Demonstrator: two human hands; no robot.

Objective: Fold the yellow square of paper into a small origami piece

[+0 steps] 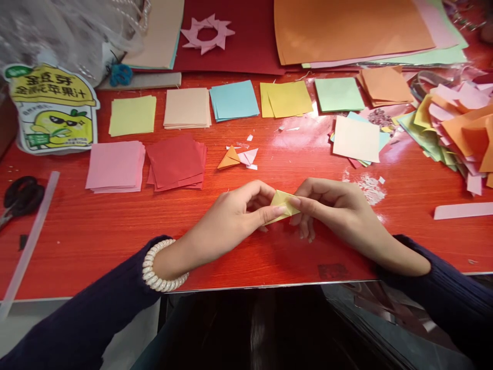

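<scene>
A small folded piece of yellow paper [283, 199] is pinched between my two hands, above the front part of the red table [115, 257]. My left hand [241, 218] grips its left side, thumb on top and fingers behind. At its right corner, my right hand [333, 208] pinches with thumb and forefinger, the other fingers hanging below. Just beyond the hands lie an orange folded piece [230, 158] and a pink folded piece [248, 156], among small white scraps. Part of the yellow paper is hidden by the thumbs.
Stacks of square paper, including red [177, 162], pink [115, 165] and blue [234, 100], line the table. A pink folded paper ring [188, 35] lies at the back. Black scissors [23, 195] and a translucent strip [33, 241] are left; a paper heap [450, 123] is right.
</scene>
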